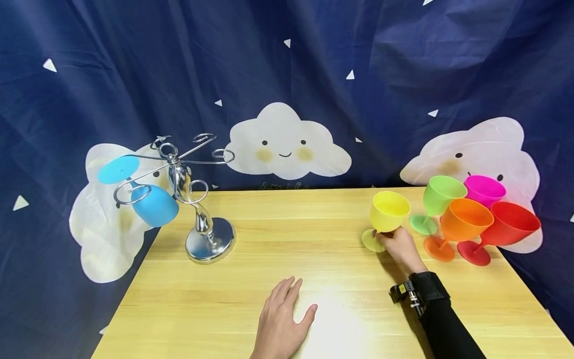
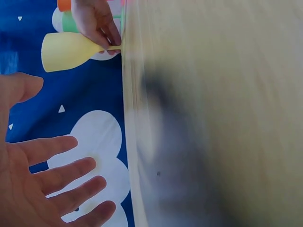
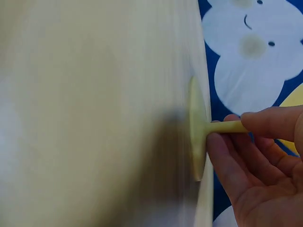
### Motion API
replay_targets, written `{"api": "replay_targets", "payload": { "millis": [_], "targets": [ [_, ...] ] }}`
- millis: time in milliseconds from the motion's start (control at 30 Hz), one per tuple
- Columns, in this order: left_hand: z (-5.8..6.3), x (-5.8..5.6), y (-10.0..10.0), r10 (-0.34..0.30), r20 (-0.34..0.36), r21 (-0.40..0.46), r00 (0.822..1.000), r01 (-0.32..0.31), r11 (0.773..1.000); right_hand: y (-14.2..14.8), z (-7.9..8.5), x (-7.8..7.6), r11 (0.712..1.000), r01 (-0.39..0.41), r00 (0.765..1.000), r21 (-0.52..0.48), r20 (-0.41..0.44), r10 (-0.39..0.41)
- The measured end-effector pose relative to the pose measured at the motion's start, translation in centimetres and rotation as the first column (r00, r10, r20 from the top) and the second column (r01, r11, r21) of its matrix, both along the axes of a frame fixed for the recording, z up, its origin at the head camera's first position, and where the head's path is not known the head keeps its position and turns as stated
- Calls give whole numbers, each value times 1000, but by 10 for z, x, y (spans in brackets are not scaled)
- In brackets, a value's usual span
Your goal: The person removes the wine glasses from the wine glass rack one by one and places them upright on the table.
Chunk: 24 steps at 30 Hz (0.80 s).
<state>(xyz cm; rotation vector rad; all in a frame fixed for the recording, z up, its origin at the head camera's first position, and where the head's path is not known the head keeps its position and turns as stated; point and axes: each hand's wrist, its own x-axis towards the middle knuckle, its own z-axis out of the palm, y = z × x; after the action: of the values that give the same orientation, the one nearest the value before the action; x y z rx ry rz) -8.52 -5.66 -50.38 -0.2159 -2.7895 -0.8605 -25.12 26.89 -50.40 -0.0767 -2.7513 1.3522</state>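
My right hand (image 1: 401, 248) pinches the stem of a yellow plastic goblet (image 1: 389, 211) at the right of the table. In the right wrist view, thumb and fingers meet on the stem just above its round base (image 3: 197, 130). My left hand (image 1: 282, 319) is at the front middle with spread, straight fingers and holds nothing; the left wrist view shows its fingers (image 2: 71, 182) apart. Right of the yellow goblet stand a green goblet (image 1: 441, 195), an orange goblet (image 1: 464, 222), a red goblet (image 1: 511, 224) and a magenta goblet (image 1: 486, 189).
On the left stands a chrome goblet rack (image 1: 211, 242) with curled wire arms. A blue goblet (image 1: 154, 205) hangs upside down from one arm. The wooden table (image 1: 287, 239) meets a dark blue cloth (image 1: 287, 65) with cloud prints behind it.
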Motion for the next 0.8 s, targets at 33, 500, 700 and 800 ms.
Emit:
{"api": "replay_targets", "payload": {
  "millis": [33,500,700,800],
  "targets": [
    [0,0,0,0,1,2,1000,0,1000,3,0,-3,1000,-2,1000,-1,-5,2],
    [-2,1,-1,25,5,18,1000,-25,1000,30,-2,-32,992,74,996,104,-60,-68],
    [0,1,-1,27,4,24,1000,-27,999,36,2,-40,994,98,995,46,-18,-97],
    [2,2,-1,28,-4,25,1000,-28,999,39,2,-44,992,118,993,44,-10,-118]
  ]
}}
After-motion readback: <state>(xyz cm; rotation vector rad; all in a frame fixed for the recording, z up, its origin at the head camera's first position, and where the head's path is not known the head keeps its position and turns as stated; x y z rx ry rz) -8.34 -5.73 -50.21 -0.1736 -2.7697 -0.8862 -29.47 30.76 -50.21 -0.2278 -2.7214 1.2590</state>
